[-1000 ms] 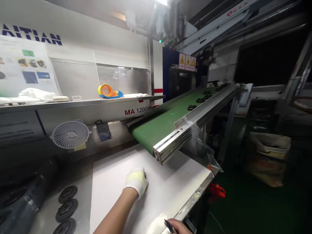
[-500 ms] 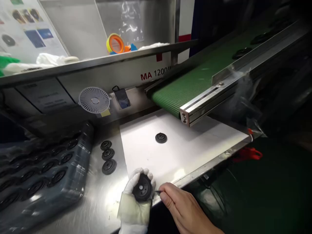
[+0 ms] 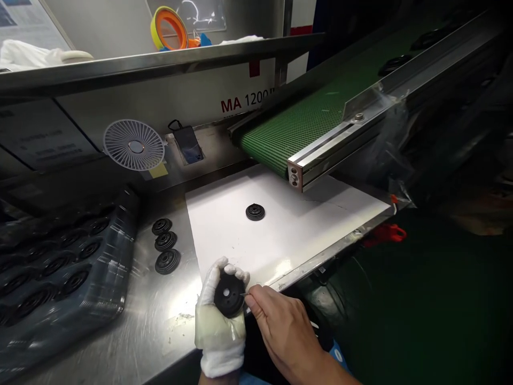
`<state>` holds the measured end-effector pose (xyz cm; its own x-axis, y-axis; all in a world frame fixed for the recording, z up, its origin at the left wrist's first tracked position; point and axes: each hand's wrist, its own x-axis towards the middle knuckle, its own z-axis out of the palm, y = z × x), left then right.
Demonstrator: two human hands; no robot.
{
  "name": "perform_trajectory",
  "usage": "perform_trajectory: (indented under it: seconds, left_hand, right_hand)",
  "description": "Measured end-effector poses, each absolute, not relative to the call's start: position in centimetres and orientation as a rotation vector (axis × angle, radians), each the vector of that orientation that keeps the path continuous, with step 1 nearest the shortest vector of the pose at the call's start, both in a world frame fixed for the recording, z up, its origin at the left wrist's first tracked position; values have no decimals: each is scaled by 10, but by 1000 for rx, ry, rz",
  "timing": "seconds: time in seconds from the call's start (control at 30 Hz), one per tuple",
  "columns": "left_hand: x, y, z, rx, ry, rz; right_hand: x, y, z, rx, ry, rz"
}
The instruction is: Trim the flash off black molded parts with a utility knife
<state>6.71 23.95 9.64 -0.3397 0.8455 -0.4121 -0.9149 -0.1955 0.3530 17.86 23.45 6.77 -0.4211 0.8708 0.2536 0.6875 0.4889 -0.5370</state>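
While the left hand (image 3: pixel 220 321) is cupping a black disc (image 3: pixel 230 303) at the bottom center of the frame, its gloved fingers are curling around the rim. Just to the right, the bare right hand (image 3: pixel 286 326) is pinching a thin tool (image 3: pixel 243 294) between thumb and forefinger, and the tip is pointing at the disc's right edge. The metal table (image 3: pixel 156 310) is spreading beneath and behind the gloved hand. At the lower left, a clear plastic tray (image 3: pixel 108 294) is holding rows of dark round parts, and between it and the white sheet (image 3: pixel 224 235) three ridged discs (image 3: pixel 165 241) are lying in a line. Near the middle of the frame, a single disc (image 3: pixel 255 212) is resting on the sheet. Beyond it, a green conveyor belt (image 3: pixel 288 133) is rising toward the upper right, carrying more black pieces (image 3: pixel 395 64). Left of the belt, a dark phone (image 3: pixel 188 144) and a white fan (image 3: pixel 135 145) are sitting against the back panel. At the upper left, a long shelf (image 3: pixel 160 64) is supporting a yellow-and-orange tape roll (image 3: pixel 156 33).
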Motion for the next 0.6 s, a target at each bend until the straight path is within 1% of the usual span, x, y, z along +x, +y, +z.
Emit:
perform_trajectory:
  seconds: [0.6]
  left_hand:
    - [70, 246, 87, -96, 642, 1865]
  right_hand:
    - [180, 238, 69, -1288, -2176, 601]
